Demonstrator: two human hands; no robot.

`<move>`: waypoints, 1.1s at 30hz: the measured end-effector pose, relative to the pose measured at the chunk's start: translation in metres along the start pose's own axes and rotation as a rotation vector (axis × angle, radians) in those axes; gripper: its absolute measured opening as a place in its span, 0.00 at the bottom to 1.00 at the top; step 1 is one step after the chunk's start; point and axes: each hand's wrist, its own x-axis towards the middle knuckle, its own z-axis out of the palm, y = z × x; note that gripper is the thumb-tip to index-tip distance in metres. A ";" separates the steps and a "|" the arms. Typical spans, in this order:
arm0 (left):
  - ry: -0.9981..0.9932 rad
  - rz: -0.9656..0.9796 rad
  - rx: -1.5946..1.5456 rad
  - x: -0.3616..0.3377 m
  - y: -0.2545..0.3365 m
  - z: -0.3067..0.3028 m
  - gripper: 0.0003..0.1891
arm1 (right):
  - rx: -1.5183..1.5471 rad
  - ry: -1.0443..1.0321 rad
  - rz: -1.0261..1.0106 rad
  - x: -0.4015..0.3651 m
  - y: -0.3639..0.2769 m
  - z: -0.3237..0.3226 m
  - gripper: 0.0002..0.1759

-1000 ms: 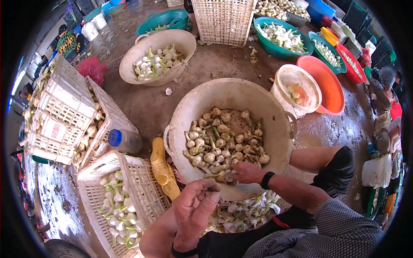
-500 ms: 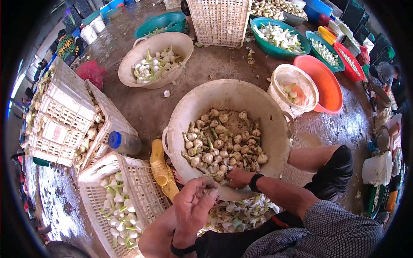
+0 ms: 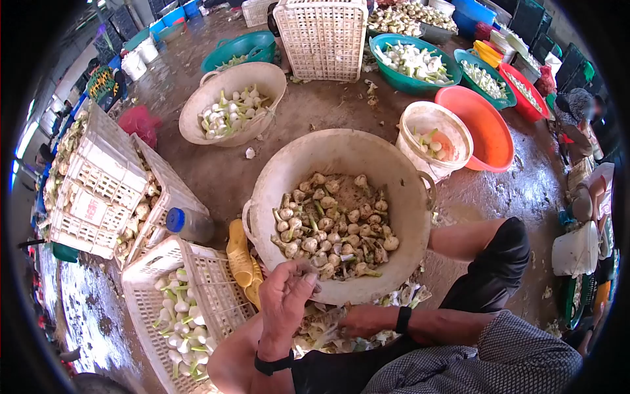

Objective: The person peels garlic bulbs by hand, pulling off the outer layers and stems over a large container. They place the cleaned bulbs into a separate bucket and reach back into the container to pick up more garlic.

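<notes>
My left hand [image 3: 287, 297] is raised at the near left rim of a wide, pale basin [image 3: 328, 146]. Its fingers are curled in with the thumb against them; whatever they hold is hidden. My right hand [image 3: 359, 320] is low, just below the basin's near rim, among a heap of garlic peels [image 3: 321, 328]. Its fingers are bent and partly covered, so what is in them cannot be made out. Inside the basin lie several soil-stained garlic bulbs [image 3: 326, 226] with short stems.
At left, a white crate [image 3: 147, 272] holds peeled garlic beside a yellow shoe [image 3: 240, 256] and a blue-capped jar [image 3: 190, 223]. Beyond the basin are a tub [image 3: 279, 88] of cleaned garlic, a white bucket [image 3: 410, 125] and an orange basin [image 3: 489, 131]. Other people work at the right.
My right hand has drawn back from the bulbs inside the basin to the peels below its near rim. My left hand stays raised and curled, slightly shifted. The view has shifted a little.
</notes>
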 end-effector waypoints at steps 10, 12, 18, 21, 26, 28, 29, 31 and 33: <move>0.002 -0.074 -0.018 0.000 0.014 0.005 0.14 | 0.516 0.075 0.106 0.006 0.014 -0.043 0.17; -0.003 -0.113 0.027 0.000 0.018 0.006 0.14 | 0.331 0.067 -0.063 0.001 0.017 -0.026 0.18; -0.015 -0.081 0.084 0.000 0.018 0.005 0.14 | 0.486 0.331 0.339 0.000 0.034 -0.103 0.16; -0.046 -0.052 0.053 0.001 0.012 0.006 0.14 | -0.064 0.868 0.358 0.003 0.122 -0.118 0.16; -0.075 -0.063 0.027 -0.001 0.007 0.010 0.13 | -0.168 0.749 0.580 -0.009 0.165 -0.137 0.09; -0.093 -0.053 0.081 0.001 0.004 0.009 0.13 | -0.224 0.722 0.494 -0.006 0.183 -0.127 0.09; -0.111 -0.048 0.132 0.001 0.003 0.009 0.13 | -0.278 0.690 0.411 -0.005 0.185 -0.120 0.09; -0.099 -0.048 0.176 0.003 0.003 0.011 0.13 | -0.260 0.670 0.441 -0.002 0.185 -0.109 0.08; -0.091 -0.040 0.216 0.004 0.003 0.013 0.14 | -0.250 0.654 0.473 -0.004 0.179 -0.101 0.07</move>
